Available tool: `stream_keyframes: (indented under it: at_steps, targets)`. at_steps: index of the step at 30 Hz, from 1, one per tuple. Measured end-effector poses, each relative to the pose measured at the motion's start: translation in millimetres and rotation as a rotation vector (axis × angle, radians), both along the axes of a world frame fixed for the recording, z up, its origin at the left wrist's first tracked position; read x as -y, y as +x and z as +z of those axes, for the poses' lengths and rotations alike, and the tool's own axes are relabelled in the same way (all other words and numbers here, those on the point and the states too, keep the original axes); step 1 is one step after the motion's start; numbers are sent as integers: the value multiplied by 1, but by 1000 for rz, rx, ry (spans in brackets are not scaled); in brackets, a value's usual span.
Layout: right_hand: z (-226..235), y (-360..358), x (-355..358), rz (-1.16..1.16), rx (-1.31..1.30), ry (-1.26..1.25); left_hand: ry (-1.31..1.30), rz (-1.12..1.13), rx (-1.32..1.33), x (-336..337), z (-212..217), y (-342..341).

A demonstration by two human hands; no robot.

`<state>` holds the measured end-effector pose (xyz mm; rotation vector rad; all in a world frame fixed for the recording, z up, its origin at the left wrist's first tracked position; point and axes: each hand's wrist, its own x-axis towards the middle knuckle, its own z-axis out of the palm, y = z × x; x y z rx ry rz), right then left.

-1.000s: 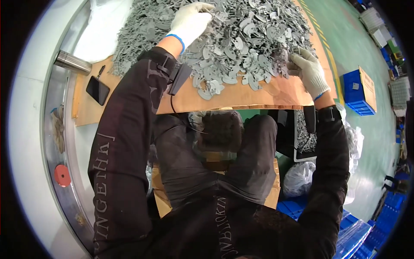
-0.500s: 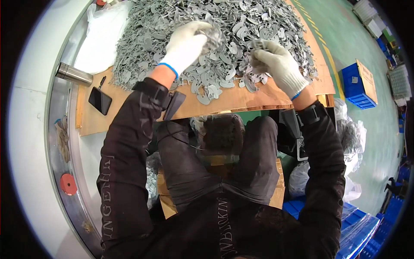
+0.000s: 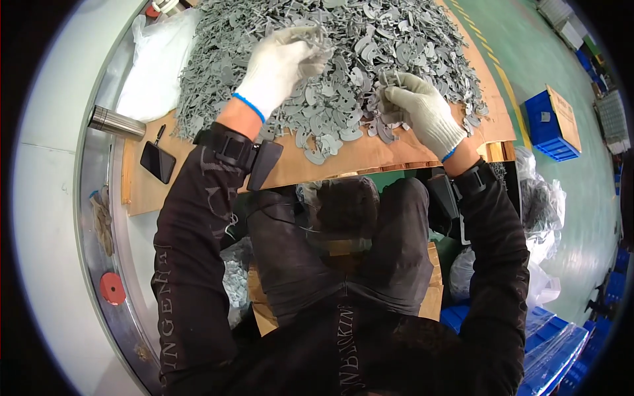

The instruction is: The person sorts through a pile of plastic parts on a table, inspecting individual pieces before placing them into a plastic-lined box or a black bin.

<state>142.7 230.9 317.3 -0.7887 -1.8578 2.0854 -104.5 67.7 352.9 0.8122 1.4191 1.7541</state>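
Note:
A broad heap of small grey curved parts covers most of the wooden table. Over its middle is my left hand, in a white knit glove with a blue cuff, its fingers closed round several grey parts. To the right, above the heap's near edge, my right hand wears a matching glove. Thumb and fingers pinch a small grey part there. The exact shape of the held parts is partly covered by the gloves.
A phone with a pen-like object and a metal flask lie at the table's left. A white plastic bag is behind them. Blue crates and clear bags stand on the floor to the right.
My left hand has shifted a little to the left and turned, still holding grey parts. My right hand has come slightly nearer, its fingers still pinched. The whole view has shifted slightly.

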Motion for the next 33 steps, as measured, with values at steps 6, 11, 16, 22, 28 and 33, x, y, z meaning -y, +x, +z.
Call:
stream_keyframes:
  at_steps: [6, 11, 16, 22, 28, 33]
  targets:
    - [-4, 23, 5, -17, -192, -228, 184, -173, 362, -6, -13, 20]
    - [-9, 32, 5, -7, -189, -203, -57, 4, 88, -22, -5, 46]
    - [-6, 19, 16, -59, -194, -199, -208, 87, -42, -31, -10, 56]
    - [-11, 0, 14, -74, -158, -226, -168, 121, 180, -32, -21, 52]
    - [-31, -2, 6, -63, -292, -392, 45, -39, 424, -22, -28, 43]
    - [-33, 11, 11, -89, -458, -597, 63, -282, 623, -21, -18, 62]
